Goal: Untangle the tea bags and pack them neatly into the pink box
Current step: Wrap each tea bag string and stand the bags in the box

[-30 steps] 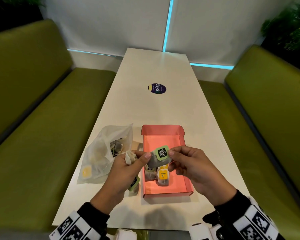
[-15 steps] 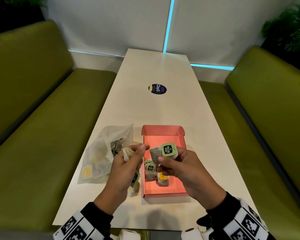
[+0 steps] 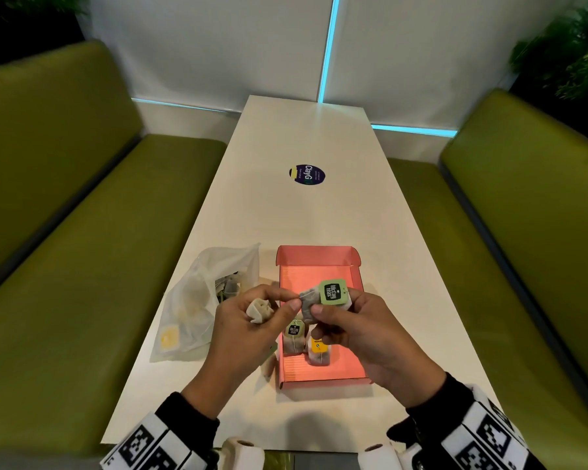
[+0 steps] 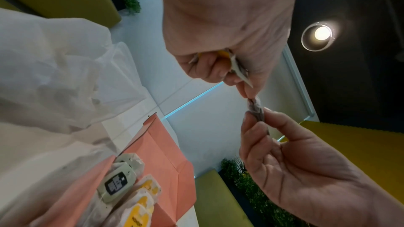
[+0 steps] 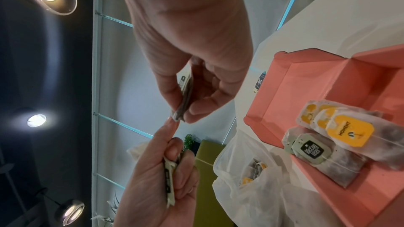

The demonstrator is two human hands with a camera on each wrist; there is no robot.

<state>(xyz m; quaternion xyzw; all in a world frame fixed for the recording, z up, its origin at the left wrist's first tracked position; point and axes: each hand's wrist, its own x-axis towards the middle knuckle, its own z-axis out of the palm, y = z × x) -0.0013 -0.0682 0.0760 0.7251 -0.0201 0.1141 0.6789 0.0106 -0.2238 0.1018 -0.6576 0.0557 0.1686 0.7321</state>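
Note:
My right hand (image 3: 331, 305) pinches a grey tea bag with a green tag (image 3: 333, 291) above the pink box (image 3: 319, 262). My left hand (image 3: 291, 300) pinches that bag's left corner with thumb and forefinger. A crumpled white tea bag (image 3: 259, 309) sits curled in the left palm. In the left wrist view the held tea bag (image 4: 255, 110) is twisted between both hands. The right wrist view shows the tea bag (image 5: 186, 97) edge-on between the right fingers (image 5: 172, 92). Packed tea bags with green (image 3: 292, 334) and yellow (image 3: 318, 349) tags lie in the near half of the box.
A clear plastic bag (image 3: 197, 300) holding more tangled tea bags lies left of the box on the white table (image 3: 302, 215). A round dark sticker (image 3: 307, 174) is farther up the table. Green benches (image 3: 65, 266) flank both sides.
Half a second ago the hands were apart, the right one holding the green-tagged bag alone. Now the left fingers pinch its corner again, and the bag sits slightly higher.

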